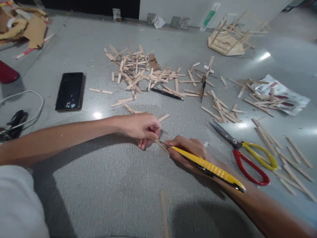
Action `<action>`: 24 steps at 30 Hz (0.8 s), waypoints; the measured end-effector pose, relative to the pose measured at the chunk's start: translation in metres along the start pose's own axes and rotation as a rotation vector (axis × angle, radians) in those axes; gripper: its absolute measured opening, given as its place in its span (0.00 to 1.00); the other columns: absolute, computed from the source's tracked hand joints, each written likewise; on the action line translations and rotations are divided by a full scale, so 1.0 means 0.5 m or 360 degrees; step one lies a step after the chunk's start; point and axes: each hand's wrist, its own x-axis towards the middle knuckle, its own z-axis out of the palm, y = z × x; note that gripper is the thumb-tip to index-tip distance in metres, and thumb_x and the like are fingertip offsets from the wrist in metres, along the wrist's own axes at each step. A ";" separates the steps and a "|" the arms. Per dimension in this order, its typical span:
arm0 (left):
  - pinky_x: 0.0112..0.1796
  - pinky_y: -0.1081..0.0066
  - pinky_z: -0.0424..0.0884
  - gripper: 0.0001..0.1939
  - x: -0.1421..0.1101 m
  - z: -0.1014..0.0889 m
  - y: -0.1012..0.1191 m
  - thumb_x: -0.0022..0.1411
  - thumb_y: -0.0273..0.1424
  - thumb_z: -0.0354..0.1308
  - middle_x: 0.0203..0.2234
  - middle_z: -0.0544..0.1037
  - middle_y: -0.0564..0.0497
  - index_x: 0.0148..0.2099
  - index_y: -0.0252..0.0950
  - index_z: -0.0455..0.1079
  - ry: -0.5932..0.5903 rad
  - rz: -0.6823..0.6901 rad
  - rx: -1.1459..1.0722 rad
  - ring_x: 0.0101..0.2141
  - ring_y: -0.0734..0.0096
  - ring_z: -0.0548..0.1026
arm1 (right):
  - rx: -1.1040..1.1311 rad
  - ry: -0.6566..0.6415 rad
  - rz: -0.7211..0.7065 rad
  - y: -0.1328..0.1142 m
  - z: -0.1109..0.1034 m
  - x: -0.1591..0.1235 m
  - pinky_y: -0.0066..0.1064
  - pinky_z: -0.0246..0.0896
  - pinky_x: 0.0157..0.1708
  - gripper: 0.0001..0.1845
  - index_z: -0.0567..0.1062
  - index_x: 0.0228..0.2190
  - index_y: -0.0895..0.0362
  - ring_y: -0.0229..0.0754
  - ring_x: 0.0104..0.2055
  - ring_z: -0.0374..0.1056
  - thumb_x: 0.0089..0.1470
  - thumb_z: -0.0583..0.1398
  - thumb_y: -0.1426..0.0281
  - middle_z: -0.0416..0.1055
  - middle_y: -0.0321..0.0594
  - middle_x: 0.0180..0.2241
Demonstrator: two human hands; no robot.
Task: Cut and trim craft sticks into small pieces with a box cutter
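Note:
In the middle of the table, my left hand is closed in a pinch on the end of a small wooden craft stick. My right hand grips a yellow box cutter, its handle slanting back over the wrist. The cutter's tip is at the stick, close to my left fingertips; whether the blade touches the wood I cannot tell. Another stick lies nearer to me. To the right of my right hand rest scissors with one yellow and one red handle.
Loose craft sticks lie in a heap beyond my hands, with a black pen among them. A phone lies at left. A stick frame stands at the back right. More sticks and a plastic packet are at right.

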 end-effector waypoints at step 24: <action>0.27 0.75 0.67 0.07 -0.026 -0.003 0.046 0.70 0.31 0.55 0.20 0.74 0.54 0.37 0.35 0.66 0.0149 -0.0034 0.0530 0.22 0.72 0.76 | -0.0575 0.0108 -0.0633 -0.008 0.017 -0.006 0.27 0.64 0.25 0.14 0.68 0.54 0.62 0.36 0.26 0.72 0.68 0.56 0.73 0.76 0.38 0.29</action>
